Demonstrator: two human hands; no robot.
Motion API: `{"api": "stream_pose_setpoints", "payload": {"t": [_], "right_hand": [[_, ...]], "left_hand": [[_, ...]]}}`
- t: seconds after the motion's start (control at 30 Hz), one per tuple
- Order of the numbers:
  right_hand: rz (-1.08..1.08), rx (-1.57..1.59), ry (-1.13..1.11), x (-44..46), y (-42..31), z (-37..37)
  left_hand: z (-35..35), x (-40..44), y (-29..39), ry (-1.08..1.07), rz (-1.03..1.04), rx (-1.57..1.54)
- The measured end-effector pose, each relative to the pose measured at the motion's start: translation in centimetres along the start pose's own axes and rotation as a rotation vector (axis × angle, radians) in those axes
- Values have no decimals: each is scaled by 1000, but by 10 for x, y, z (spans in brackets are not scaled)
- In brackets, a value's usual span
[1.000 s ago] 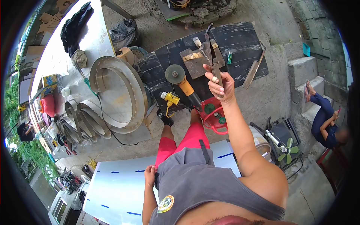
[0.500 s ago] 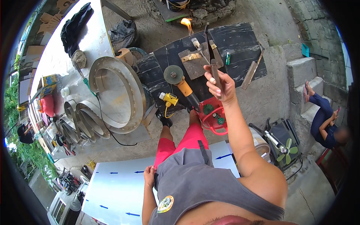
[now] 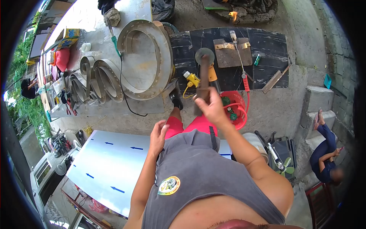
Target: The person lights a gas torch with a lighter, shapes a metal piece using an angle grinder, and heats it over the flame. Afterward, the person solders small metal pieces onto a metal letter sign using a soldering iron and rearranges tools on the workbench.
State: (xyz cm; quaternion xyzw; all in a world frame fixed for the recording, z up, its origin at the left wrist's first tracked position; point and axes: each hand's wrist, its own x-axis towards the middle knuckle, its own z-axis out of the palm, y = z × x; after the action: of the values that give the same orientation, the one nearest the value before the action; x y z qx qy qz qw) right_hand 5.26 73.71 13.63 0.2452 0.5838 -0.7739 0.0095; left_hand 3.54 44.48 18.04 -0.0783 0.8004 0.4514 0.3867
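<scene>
My right hand grips a long, rusty-brown bar-like tool, blurred by motion, in front of my shorts. It overlaps the angle grinder with its round disc, which lies on the black marble-patterned slab. My left hand hangs at my waist with fingers loosely apart, holding nothing. On the slab, a gas torch with a red handle rests across a brown metal plate, and a flame burns beyond its nozzle. A green lighter lies right of the plate.
On the left table stand curved metal letter strips and a soldering iron with a green handle. A yellow plug connector lies near the grinder. A red basket holds green valves. Another person sits on the concrete steps at right.
My right hand has carried the brown tool away from the torch, left and toward my body. My left hand has risen from my side. The view has shifted left.
</scene>
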Motion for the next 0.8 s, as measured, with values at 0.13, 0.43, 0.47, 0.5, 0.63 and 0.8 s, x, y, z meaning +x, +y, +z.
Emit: {"api": "stream_pose_setpoints", "payload": {"t": [0.13,0.43,0.47,0.5,0.63,0.8], "right_hand": [[72,-152,-79,-30,22,65],[12,-460,40,44,81,-45],[-103,-731,250,70,118,-77],[-42,-815,329,91,132,-96],[198,-882,259,139,176,-110],[261,-909,248,149,196,-90]], "left_hand": [[39,29,59,-55,138,-137],[27,27,16,136,-36,-5],[26,22,20,204,31,43],[25,18,22,199,29,47],[19,13,29,138,-52,6],[20,11,37,-4,-48,-365]]}}
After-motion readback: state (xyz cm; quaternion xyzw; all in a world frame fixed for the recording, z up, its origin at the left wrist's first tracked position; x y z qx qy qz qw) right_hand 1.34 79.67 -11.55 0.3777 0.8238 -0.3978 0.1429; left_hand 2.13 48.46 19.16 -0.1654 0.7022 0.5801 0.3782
